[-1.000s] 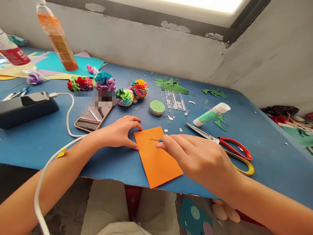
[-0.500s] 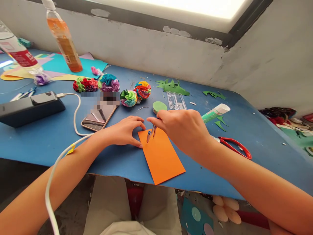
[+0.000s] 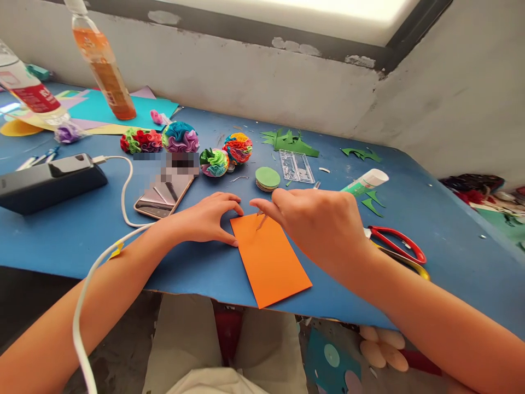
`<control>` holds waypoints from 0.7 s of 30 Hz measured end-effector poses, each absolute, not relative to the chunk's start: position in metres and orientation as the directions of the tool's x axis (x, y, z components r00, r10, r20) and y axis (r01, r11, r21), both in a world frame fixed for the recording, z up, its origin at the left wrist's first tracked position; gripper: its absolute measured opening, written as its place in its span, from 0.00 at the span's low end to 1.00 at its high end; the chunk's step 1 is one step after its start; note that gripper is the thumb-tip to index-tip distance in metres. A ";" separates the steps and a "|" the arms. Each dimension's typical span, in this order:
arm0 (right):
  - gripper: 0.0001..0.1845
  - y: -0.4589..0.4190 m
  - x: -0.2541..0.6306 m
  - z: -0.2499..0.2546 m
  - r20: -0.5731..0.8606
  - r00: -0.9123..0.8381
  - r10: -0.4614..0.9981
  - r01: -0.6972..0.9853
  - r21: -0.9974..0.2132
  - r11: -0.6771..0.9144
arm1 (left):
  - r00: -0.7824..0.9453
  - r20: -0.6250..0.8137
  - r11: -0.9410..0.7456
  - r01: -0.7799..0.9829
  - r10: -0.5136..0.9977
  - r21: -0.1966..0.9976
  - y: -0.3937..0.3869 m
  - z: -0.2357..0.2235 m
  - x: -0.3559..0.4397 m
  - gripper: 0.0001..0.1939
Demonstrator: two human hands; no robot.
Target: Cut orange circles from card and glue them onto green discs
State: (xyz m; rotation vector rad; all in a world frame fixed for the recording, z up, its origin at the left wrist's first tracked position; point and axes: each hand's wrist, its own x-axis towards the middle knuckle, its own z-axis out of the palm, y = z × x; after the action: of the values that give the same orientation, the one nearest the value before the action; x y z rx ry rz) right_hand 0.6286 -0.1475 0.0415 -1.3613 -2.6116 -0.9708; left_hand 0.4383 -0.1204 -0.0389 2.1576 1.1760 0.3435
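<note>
- Orange rectangular paper card (image 3: 273,265) lay flat on the blue tabletop (image 3: 197,276) in the head view.
- Left hand (image 3: 209,219) was loosely spread, thumb and forefinger at the card's left edge.
- Right hand (image 3: 322,227) gripped a slender pointed tool (image 3: 262,221), mostly hidden, over the card.

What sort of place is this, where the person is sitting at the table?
Probably a craft workspace: on the blue table are an orange sheet, a glue stick and scissors.
</note>
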 end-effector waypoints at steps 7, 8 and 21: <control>0.15 -0.150 0.613 0.038 0.270 -0.674 0.688 0.718 0.461 0.522 | 0.583 -0.043 -0.416 0.628 0.812 0.657 -0.121 -0.038 0.438 0.28; 0.15 -0.152 0.613 0.037 0.272 -0.690 0.671 0.705 0.464 0.536 | 0.580 -0.042 -0.414 0.628 0.813 0.659 -0.122 -0.038 0.438 0.29; 0.12 -0.181 0.643 0.044 0.177 -0.748 0.640 0.648 0.403 0.646 | 0.564 -0.087 -0.386 0.661 0.821 0.644 -0.121 -0.038 0.437 0.32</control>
State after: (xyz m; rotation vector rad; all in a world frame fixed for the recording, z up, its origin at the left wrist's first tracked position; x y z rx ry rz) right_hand 0.6434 -0.1807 0.0440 -1.1083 -2.8337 -0.7047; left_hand 0.4372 -0.1208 -0.0380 2.1600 1.1813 0.3253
